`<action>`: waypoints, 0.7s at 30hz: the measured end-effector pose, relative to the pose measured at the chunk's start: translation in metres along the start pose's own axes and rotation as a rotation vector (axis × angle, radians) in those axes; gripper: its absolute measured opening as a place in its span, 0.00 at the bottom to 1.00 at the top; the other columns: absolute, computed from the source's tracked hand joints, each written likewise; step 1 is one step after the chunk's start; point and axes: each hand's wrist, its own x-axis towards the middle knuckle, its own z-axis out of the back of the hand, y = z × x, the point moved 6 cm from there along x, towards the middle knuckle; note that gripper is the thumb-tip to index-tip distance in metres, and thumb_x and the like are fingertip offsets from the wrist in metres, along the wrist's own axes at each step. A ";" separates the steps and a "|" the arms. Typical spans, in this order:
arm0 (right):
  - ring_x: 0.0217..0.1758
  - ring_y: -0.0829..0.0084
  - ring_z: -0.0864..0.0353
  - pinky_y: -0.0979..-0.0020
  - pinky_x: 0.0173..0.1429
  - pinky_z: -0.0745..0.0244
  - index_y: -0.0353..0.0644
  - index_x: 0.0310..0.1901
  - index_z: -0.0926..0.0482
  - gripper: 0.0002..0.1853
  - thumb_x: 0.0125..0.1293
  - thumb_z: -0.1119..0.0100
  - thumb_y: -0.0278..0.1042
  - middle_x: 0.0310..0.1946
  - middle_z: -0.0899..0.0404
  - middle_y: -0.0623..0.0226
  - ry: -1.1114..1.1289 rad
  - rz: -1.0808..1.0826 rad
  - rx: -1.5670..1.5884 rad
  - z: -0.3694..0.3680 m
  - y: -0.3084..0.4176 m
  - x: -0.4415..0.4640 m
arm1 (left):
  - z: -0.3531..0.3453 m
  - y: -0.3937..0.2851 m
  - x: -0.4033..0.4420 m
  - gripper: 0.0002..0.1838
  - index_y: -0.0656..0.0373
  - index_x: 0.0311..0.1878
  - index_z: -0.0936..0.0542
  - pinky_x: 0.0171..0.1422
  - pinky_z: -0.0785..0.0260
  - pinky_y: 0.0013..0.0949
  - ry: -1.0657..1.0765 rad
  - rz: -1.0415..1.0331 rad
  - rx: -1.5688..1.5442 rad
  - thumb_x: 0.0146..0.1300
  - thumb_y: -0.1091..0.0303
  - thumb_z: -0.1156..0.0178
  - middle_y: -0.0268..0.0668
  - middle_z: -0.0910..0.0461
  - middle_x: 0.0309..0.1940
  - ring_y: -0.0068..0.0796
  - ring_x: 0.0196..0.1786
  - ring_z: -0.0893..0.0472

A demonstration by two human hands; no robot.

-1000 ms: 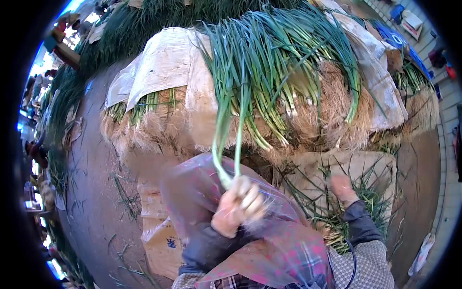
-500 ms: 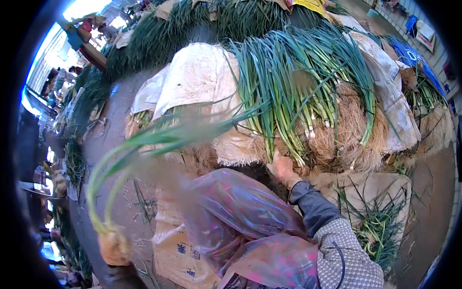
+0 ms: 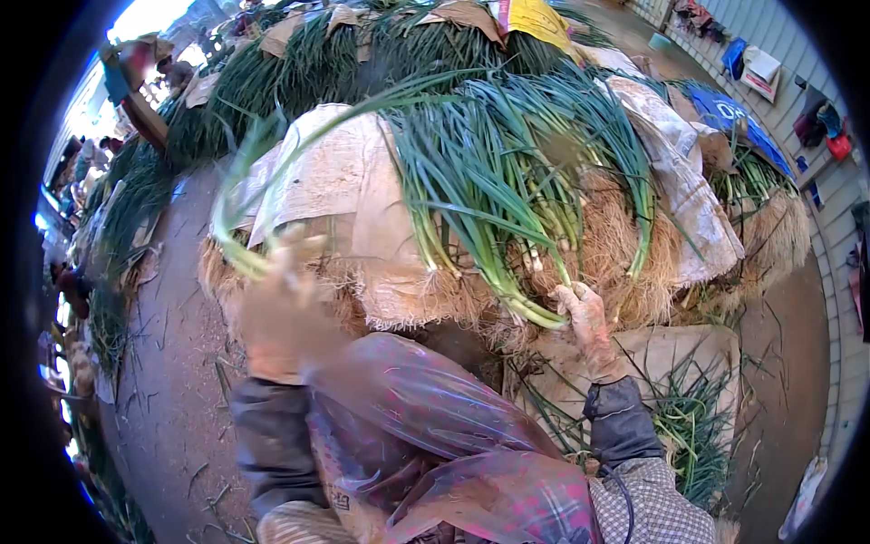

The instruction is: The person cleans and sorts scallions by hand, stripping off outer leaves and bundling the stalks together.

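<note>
My left hand (image 3: 279,317), smeared by motion, is closed on a few green onions (image 3: 245,258) near their white ends. Their long leaves arc up and to the right over the white sack cloth. My right hand (image 3: 584,317) is at the root end of the pile of green onions (image 3: 476,172), its fingers closed around the base of a green onion (image 3: 544,313). The pile's leaves point away from me, while pale stems and stringy roots (image 3: 603,240) face my knees. A dark smudge blurs the view near my left wrist.
White sack cloth (image 3: 340,177) covers part of the pile. Loose leaves (image 3: 693,435) lie on a sack at my right. More green onions (image 3: 317,68) are heaped behind, beside a yellow sack (image 3: 535,25). Plastic sheeting (image 3: 435,408) covers my legs.
My left hand has swung from the lower left up beside the pile, still holding green onions. My right hand has shifted slightly right along the root ends, and the view has turned right.
</note>
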 end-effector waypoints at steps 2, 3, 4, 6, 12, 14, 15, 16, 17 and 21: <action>0.21 0.85 0.34 0.81 0.24 0.39 0.40 0.36 0.22 0.09 0.69 0.43 0.37 0.20 0.29 0.78 -0.027 -0.084 0.167 -0.005 0.009 -0.013 | -0.060 0.049 -0.019 0.11 0.55 0.51 0.25 0.17 0.42 0.17 -0.050 0.480 -0.645 0.67 0.66 0.43 0.27 0.26 0.25 0.12 0.14 0.38; 0.20 0.85 0.33 0.81 0.22 0.39 0.41 0.36 0.23 0.08 0.69 0.43 0.37 0.20 0.29 0.78 -0.043 -0.160 0.343 -0.009 0.010 -0.017 | -0.080 0.088 -0.027 0.09 0.52 0.48 0.25 0.16 0.41 0.18 -0.019 0.581 -0.739 0.67 0.66 0.41 0.26 0.25 0.24 0.12 0.15 0.36; 0.20 0.86 0.33 0.82 0.21 0.37 0.41 0.37 0.24 0.08 0.70 0.43 0.37 0.20 0.28 0.77 -0.018 -0.186 0.418 -0.013 0.006 -0.017 | -0.101 0.116 -0.038 0.06 0.50 0.44 0.25 0.19 0.36 0.22 -0.060 0.660 -0.783 0.66 0.67 0.40 0.26 0.29 0.20 0.16 0.14 0.35; 0.19 0.86 0.35 0.82 0.22 0.35 0.42 0.37 0.24 0.08 0.71 0.45 0.36 0.20 0.29 0.77 -0.018 -0.192 0.546 -0.022 0.023 -0.025 | -0.144 0.138 -0.077 0.06 0.47 0.40 0.25 0.22 0.30 0.28 -0.115 0.836 -0.840 0.64 0.67 0.38 0.26 0.32 0.16 0.21 0.13 0.32; 0.20 0.83 0.32 0.83 0.28 0.31 0.36 0.42 0.23 0.13 0.74 0.50 0.38 0.21 0.28 0.76 -0.014 -0.278 0.828 -0.061 0.009 -0.034 | -0.226 0.162 -0.193 0.12 0.48 0.52 0.26 0.31 0.25 0.32 0.196 1.089 -1.033 0.67 0.66 0.40 0.27 0.22 0.33 0.22 0.26 0.23; 0.24 0.84 0.30 0.81 0.32 0.30 0.34 0.51 0.25 0.15 0.74 0.52 0.37 0.24 0.27 0.74 0.017 -0.350 0.776 -0.080 0.000 -0.043 | -0.232 0.170 -0.208 0.18 0.48 0.61 0.29 0.36 0.25 0.27 0.155 1.009 -1.040 0.69 0.68 0.43 0.26 0.23 0.43 0.20 0.38 0.23; 0.24 0.84 0.30 0.81 0.32 0.30 0.34 0.51 0.25 0.15 0.74 0.52 0.37 0.24 0.27 0.74 0.023 -0.357 0.777 -0.082 0.004 -0.040 | -0.229 0.171 -0.207 0.18 0.48 0.61 0.29 0.36 0.25 0.27 0.145 1.009 -1.037 0.69 0.68 0.43 0.26 0.23 0.43 0.20 0.38 0.23; 0.26 0.82 0.29 0.80 0.34 0.30 0.33 0.56 0.28 0.18 0.73 0.52 0.37 0.25 0.26 0.72 0.095 -0.336 0.549 -0.081 0.013 -0.030 | -0.227 0.172 -0.204 0.20 0.48 0.64 0.31 0.38 0.25 0.26 0.132 1.007 -0.997 0.69 0.69 0.44 0.26 0.23 0.42 0.19 0.38 0.23; 0.27 0.80 0.28 0.79 0.35 0.30 0.32 0.60 0.31 0.21 0.72 0.51 0.37 0.26 0.25 0.71 0.161 -0.312 0.321 -0.079 0.021 -0.018 | -0.225 0.172 -0.204 0.22 0.49 0.66 0.32 0.40 0.25 0.26 0.121 1.006 -0.958 0.69 0.71 0.44 0.26 0.23 0.42 0.19 0.38 0.23; 0.24 0.77 0.25 0.70 0.31 0.28 0.35 0.54 0.26 0.20 0.70 0.50 0.43 0.28 0.21 0.70 0.213 -0.116 -0.277 -0.073 0.006 0.062 | -0.219 0.173 -0.203 0.22 0.52 0.67 0.32 0.40 0.28 0.23 0.249 0.947 -0.936 0.70 0.70 0.45 0.26 0.23 0.42 0.18 0.38 0.23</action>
